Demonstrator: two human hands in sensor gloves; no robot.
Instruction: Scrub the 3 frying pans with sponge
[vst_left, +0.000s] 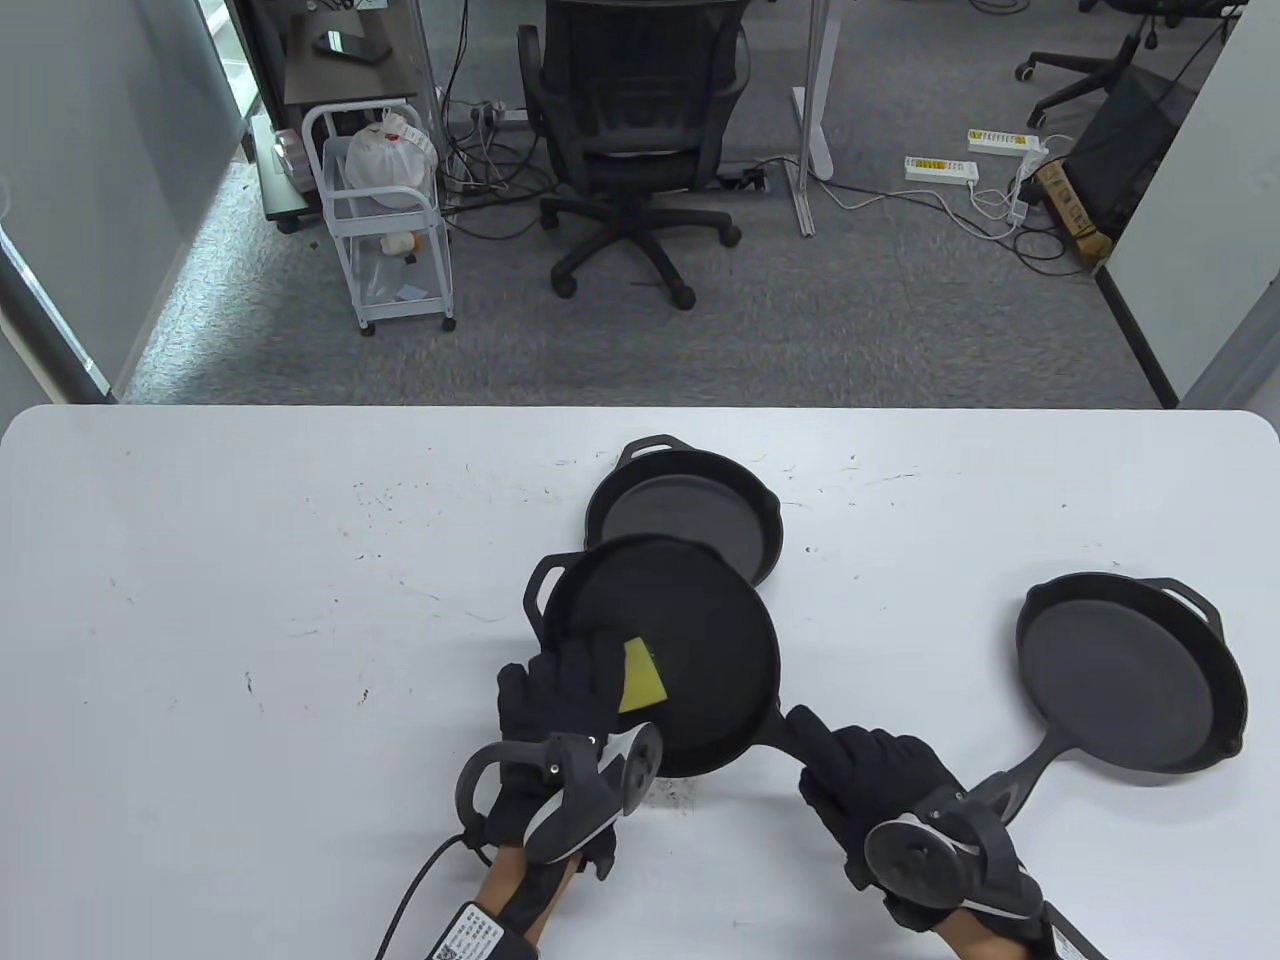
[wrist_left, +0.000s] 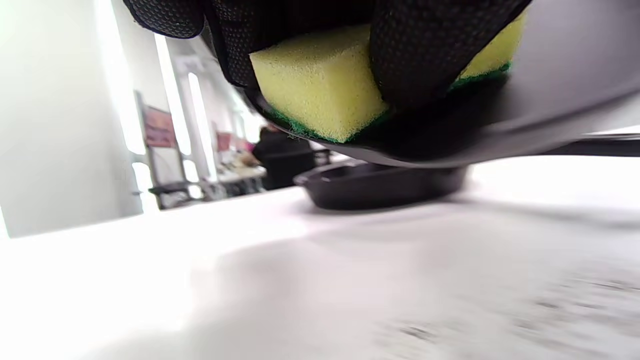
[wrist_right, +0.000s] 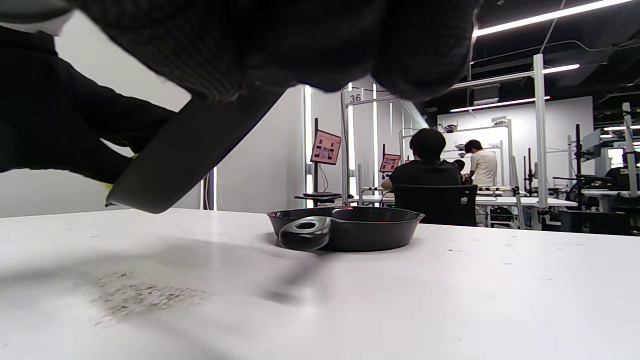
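Three black frying pans are in the table view. The middle pan (vst_left: 690, 620) is tilted and lifted off the table; my right hand (vst_left: 860, 780) grips its handle (vst_left: 785, 725). My left hand (vst_left: 565, 690) holds a yellow sponge (vst_left: 640, 675) with a green scrub side against this pan's inside near the rim. In the left wrist view my gloved fingers (wrist_left: 415, 50) curl round the sponge (wrist_left: 320, 95) on the raised pan (wrist_left: 500, 130). A second pan (vst_left: 690, 505) lies behind it. A third pan (vst_left: 1130, 670) lies at the right, also in the right wrist view (wrist_right: 350, 227).
Dark crumbs (vst_left: 670, 795) lie on the white table (vst_left: 250, 560) under the held pan, also seen as specks (wrist_right: 145, 295). The right pan's handle (vst_left: 1010, 785) points at my right wrist. Beyond the far edge stand an office chair (vst_left: 630, 130) and a trolley (vst_left: 385, 210).
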